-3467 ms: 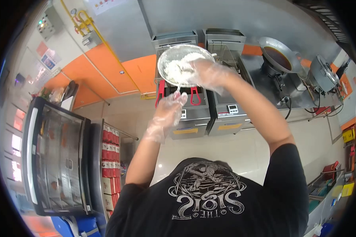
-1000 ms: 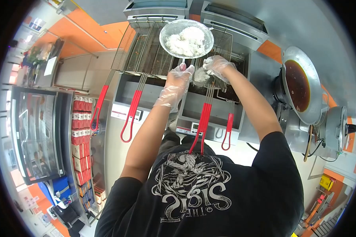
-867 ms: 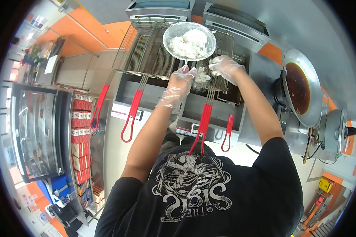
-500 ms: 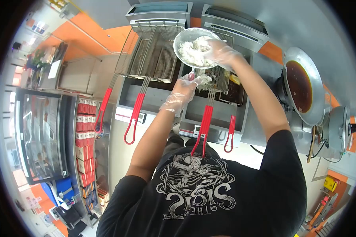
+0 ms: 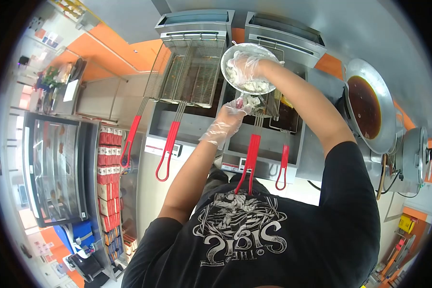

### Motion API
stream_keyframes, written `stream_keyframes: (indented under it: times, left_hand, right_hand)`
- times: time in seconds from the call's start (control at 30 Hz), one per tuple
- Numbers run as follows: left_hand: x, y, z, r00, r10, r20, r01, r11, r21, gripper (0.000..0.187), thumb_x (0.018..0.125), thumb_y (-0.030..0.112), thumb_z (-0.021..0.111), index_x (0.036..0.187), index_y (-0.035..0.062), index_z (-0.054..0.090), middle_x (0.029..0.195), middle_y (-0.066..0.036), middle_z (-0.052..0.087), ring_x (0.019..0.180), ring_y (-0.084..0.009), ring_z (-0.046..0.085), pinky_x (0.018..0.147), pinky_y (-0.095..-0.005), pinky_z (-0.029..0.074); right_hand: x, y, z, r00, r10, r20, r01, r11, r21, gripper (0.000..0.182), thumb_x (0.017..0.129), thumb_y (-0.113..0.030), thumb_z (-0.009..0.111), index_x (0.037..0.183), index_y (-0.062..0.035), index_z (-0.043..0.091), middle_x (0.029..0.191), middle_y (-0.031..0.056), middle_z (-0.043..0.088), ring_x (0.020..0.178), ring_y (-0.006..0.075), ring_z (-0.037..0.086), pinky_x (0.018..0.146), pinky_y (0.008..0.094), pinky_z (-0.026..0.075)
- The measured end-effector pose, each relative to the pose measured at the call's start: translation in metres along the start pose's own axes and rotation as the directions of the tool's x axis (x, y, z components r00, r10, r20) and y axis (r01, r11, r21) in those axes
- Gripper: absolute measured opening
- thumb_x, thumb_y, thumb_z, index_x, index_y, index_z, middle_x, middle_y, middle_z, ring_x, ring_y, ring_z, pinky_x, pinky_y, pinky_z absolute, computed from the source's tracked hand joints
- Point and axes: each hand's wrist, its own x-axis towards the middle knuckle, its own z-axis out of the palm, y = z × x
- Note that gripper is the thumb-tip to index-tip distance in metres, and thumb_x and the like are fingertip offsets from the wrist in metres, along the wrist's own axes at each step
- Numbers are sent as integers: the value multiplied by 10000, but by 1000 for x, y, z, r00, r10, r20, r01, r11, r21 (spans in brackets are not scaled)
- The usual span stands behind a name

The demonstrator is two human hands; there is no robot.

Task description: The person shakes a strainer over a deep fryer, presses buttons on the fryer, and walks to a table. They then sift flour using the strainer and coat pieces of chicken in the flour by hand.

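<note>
A round strainer [image 5: 229, 81] with white floury food [image 5: 254, 86] is held over the fryers. My left hand [image 5: 229, 117], in a clear plastic glove, is closed around the strainer's handle, just below the rim. My right hand [image 5: 246, 65], also gloved, reaches into the strainer among the white pieces; its fingers are blurred and partly hidden. Under the strainer is a fryer basket [image 5: 272, 103] with a red handle [image 5: 251, 153]. Some white food shows beside my left hand.
Two wire baskets [image 5: 201, 72] with red handles stand at the left fryer. To the right is a wide metal pan [image 5: 365, 103] of dark brown liquid, with a pot [image 5: 410, 153] beside it. Red cartons [image 5: 109, 177] fill a shelf at the left.
The strainer has shifted slightly right and down in view, along with my left hand. My right hand has moved left, deeper into the strainer.
</note>
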Motion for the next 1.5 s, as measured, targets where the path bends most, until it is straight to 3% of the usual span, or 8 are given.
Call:
stream_keyframes:
  times: [0.37,0.57,0.77,0.93,1.03,1.07,1.2,1.5]
  left_hand:
    - [-1,4,2,998,-68,-6,66,988,-140,306,941,248,686,1157,51,595,631,99,459,482,-5,375,437,-209,284]
    - [3,-7,0,988,-156,13,157,980,-121,349,936,247,689,1202,54,572,592,96,439,429,-19,360,393,-218,267]
    - [3,-13,17,978,-211,-2,209,969,-129,362,944,273,674,1223,66,574,594,94,443,428,-24,371,385,-222,262]
    - [9,-17,11,987,-154,-46,151,987,-62,343,948,258,664,1214,59,581,607,88,455,442,-25,380,399,-228,279]
    - [16,-8,7,988,-138,-72,129,985,-115,348,946,249,667,1213,43,578,636,77,478,461,-29,391,417,-225,291]
    - [20,-8,4,987,-131,-87,120,984,-130,354,945,249,669,1214,38,577,651,71,487,476,-30,398,429,-220,299]
    - [29,0,-7,982,-122,-141,105,987,-123,415,927,276,699,1231,26,568,711,57,510,556,-34,415,491,-219,317]
    - [62,-24,-19,963,-23,-267,-8,994,-112,554,906,291,730,1334,1,532,724,55,524,541,-38,411,480,-238,327]
  right_hand:
    - [21,9,33,997,74,7,-74,989,126,502,748,-196,733,1238,-134,644,1194,166,672,1100,354,648,948,448,506]
    - [47,27,36,980,148,136,-148,989,-12,549,729,-239,785,1234,-72,650,1183,181,680,1101,343,655,949,438,519]
    - [-4,25,-4,990,105,-91,-67,935,350,562,736,-264,816,1224,-43,645,1169,168,691,1105,331,652,970,405,506]
    - [-10,50,-3,967,219,-129,-83,753,653,469,780,-210,800,1195,-44,659,1068,123,723,938,238,680,865,350,528]
    - [-15,70,8,895,420,-149,-82,484,871,304,826,-103,740,1110,-11,681,983,83,721,917,183,677,830,339,537]
    - [-15,76,12,872,481,-88,-46,259,965,273,842,-74,722,1104,-13,678,981,73,713,904,154,671,805,306,540]
    - [-50,71,-2,858,491,-150,124,87,989,245,861,-42,691,1099,10,665,984,82,712,866,160,678,738,289,549]
    - [-74,75,79,807,589,35,49,-126,991,188,868,-38,696,1052,-3,679,952,91,714,788,185,680,683,307,544]
